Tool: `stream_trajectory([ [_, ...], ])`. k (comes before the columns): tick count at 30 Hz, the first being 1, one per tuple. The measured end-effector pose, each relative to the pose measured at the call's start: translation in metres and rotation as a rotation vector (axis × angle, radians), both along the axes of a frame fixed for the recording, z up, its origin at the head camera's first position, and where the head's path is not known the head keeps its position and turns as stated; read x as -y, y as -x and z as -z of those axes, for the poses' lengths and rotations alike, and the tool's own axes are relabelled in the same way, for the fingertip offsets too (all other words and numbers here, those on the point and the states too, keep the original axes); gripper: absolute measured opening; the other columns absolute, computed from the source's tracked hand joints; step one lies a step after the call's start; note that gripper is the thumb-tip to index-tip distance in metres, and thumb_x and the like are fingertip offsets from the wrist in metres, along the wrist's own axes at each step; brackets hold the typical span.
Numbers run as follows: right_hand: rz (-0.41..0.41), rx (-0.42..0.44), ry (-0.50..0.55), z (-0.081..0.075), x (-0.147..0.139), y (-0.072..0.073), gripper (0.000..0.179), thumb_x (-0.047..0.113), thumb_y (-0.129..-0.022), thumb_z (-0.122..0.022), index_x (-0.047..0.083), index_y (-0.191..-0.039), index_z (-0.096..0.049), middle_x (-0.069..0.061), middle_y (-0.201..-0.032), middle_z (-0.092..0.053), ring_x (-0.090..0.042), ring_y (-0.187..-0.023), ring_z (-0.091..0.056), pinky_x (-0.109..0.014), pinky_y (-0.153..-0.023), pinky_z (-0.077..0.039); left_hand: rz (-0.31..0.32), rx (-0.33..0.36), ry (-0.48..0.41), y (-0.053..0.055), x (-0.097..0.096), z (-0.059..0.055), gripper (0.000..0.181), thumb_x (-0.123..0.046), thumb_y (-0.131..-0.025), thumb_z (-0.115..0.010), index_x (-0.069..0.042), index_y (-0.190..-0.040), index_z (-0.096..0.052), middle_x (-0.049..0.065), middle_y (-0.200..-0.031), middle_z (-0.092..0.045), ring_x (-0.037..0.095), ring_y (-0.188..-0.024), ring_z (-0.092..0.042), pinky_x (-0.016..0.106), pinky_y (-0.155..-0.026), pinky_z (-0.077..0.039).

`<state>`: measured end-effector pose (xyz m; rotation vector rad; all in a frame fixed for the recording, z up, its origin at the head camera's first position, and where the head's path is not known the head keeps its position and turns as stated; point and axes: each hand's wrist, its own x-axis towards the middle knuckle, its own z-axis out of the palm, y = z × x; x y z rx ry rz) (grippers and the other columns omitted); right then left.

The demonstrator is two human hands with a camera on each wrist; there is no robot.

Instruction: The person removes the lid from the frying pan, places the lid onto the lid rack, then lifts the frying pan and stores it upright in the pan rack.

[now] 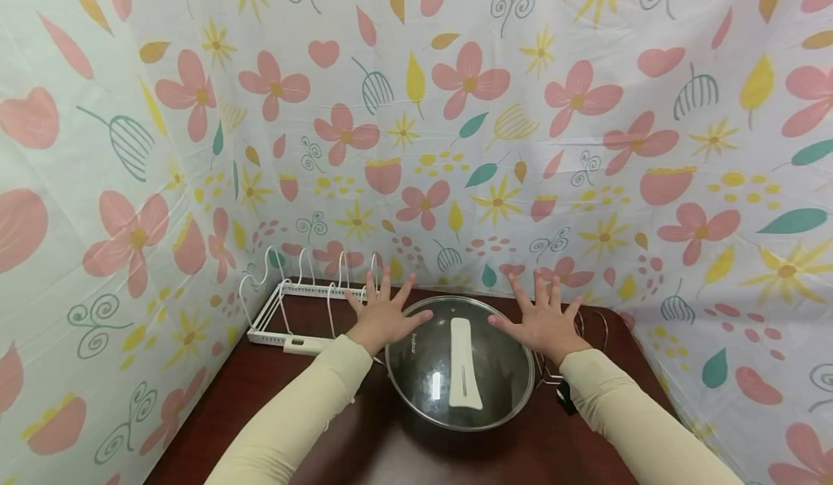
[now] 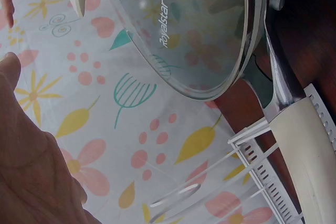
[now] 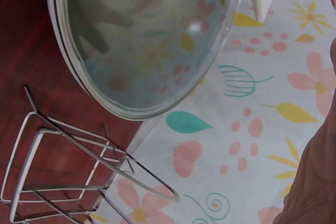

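Note:
A round pan with a glass lid (image 1: 429, 405) sits in the middle of the table, a cream lid handle (image 1: 460, 355) standing across its top. Cream, too, is the pan handle (image 2: 304, 156), which points left past the white rack. My left hand (image 1: 382, 317), fingers spread, hovers over the lid's left edge. Over the right edge is my right hand (image 1: 545, 320), its fingers spread as well. Neither hand holds anything. Brand lettering (image 2: 164, 23) shows on the glass in the left wrist view.
At the back left stands a white wire rack (image 1: 268, 315) with upright loops. A metal wire rack (image 3: 63, 171) is right of the pan, partly behind my right arm. Flower-printed cloth (image 1: 416, 145) hangs behind and beside the dark red table (image 1: 221, 413).

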<state>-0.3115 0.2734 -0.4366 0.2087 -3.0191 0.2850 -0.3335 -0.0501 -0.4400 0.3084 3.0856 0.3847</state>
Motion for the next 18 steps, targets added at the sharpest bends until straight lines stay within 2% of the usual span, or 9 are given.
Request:
stream_trajectory([
  [6, 0.002, 0.004, 0.013, 0.002, -0.001, 0.000, 0.104, 0.087, -0.086, -0.039, 0.029, -0.163, 0.000, -0.032, -0.163, 0.006, -0.056, -0.146, 0.018, -0.081, -0.096, 0.022, 0.001, -0.019, -0.013, -0.001, 0.002, 0.001, 0.089, -0.091, -0.084, -0.029, -0.048, -0.159, -0.005, 0.005, -0.167, 0.017, 0.040, -0.150, 0.021, 0.080, -0.107, 0.006],
  [14, 0.011, 0.014, 0.019, 0.000, 0.002, 0.003, 0.103, 0.088, -0.086, -0.037, 0.030, -0.163, 0.001, -0.030, -0.164, 0.009, -0.055, -0.146, 0.018, -0.084, -0.097, 0.015, 0.012, -0.021, -0.005, -0.001, 0.006, 0.003, 0.090, -0.091, -0.084, -0.026, -0.047, -0.159, -0.004, 0.008, -0.168, 0.014, 0.041, -0.150, 0.020, 0.080, -0.106, 0.008],
  [18, 0.012, -0.003, 0.041, 0.000, 0.004, 0.005, 0.102, 0.086, -0.086, -0.038, 0.031, -0.163, 0.000, -0.029, -0.164, 0.010, -0.054, -0.146, 0.019, -0.084, -0.098, 0.014, 0.018, -0.079, -0.010, 0.003, 0.011, 0.009, 0.087, -0.088, -0.087, -0.029, -0.046, -0.160, -0.010, 0.012, -0.169, 0.004, 0.042, -0.152, 0.013, 0.078, -0.108, 0.005],
])
